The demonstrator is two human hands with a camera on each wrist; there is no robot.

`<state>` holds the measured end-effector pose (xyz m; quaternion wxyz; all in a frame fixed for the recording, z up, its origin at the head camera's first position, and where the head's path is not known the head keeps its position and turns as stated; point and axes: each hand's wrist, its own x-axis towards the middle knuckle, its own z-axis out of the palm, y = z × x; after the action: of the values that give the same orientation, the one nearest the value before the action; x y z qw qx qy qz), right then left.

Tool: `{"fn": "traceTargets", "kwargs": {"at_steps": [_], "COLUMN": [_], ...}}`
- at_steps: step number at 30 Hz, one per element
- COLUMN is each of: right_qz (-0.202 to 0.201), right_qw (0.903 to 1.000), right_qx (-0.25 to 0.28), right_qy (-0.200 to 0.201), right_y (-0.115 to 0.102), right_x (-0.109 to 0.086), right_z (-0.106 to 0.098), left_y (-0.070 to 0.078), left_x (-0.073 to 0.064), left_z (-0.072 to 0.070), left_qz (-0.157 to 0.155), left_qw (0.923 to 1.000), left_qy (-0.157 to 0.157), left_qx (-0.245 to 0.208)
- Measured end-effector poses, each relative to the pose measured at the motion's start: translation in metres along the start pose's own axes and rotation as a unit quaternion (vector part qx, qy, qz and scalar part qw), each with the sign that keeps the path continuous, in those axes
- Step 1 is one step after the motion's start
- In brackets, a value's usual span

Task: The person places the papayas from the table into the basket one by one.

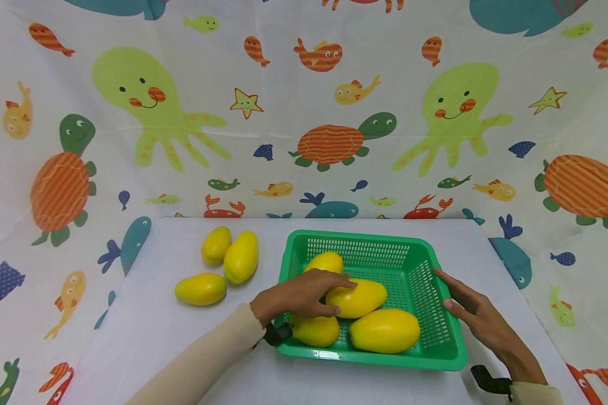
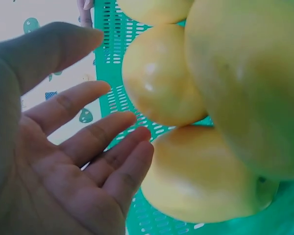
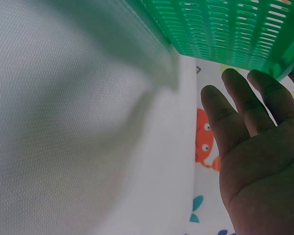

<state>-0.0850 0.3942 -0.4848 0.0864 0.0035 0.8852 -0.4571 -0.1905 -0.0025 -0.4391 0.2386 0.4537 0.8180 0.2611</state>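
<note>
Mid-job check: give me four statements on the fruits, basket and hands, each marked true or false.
1. Four yellow fruits are in the green basket. True.
2. All the loose fruits lie right of the basket. False: the three loose fruits lie to its left.
3. The right hand is at the basket's right side. True.
4. The left hand is away from the basket. False: the left hand reaches in over its fruits.

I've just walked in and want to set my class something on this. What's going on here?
A person has both hands at a green basket. Their left hand is open over the four yellow fruits in the basket, apparently gripping none. The right hand has its fingers at the basket's right rim. Three more yellow fruits lie on the white table, left of the basket.
</note>
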Motion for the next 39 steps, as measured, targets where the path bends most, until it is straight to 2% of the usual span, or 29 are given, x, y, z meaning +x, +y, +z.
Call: {"fn": "traceTargets", "kwargs": {"at_steps": [7, 13, 16, 26, 34, 39], "right_qz": [0.001, 0.007, 0.004, -0.005, -0.006, -0.008], "right_qw": [1.0000, 1.0000, 1.0000, 1.0000, 1.0000, 1.0000], "right_qx": [0.002, 0.006, 0.005, -0.001, -0.001, 0.000], "right_qy": [0.001, 0.000, -0.001, 0.000, 0.001, 0.000], "right_y": [0.000, 0.000, 0.001, 0.000, 0.001, 0.001], "right_x": [-0.001, -0.001, -0.001, 0.000, 0.001, 0.001], "right_z": [0.000, -0.001, -0.001, -0.002, 0.000, 0.000], "left_y": [0.003, 0.005, 0.006, -0.001, -0.015, -0.027], "left_x": [-0.015, -0.030, -0.038, -0.058, -0.082, -0.098], "left_z": [-0.009, -0.018, -0.023, -0.030, -0.033, -0.032], "left_qz": [0.008, 0.003, -0.007, -0.006, -0.003, -0.025], "left_qw": [0.9986, 0.9903, 0.9854, 0.9781, 0.9668, 0.9591], "left_qy": [0.037, 0.104, 0.135, 0.190, 0.236, 0.263], "left_qx": [-0.037, -0.093, -0.103, -0.084, -0.098, -0.101]}}
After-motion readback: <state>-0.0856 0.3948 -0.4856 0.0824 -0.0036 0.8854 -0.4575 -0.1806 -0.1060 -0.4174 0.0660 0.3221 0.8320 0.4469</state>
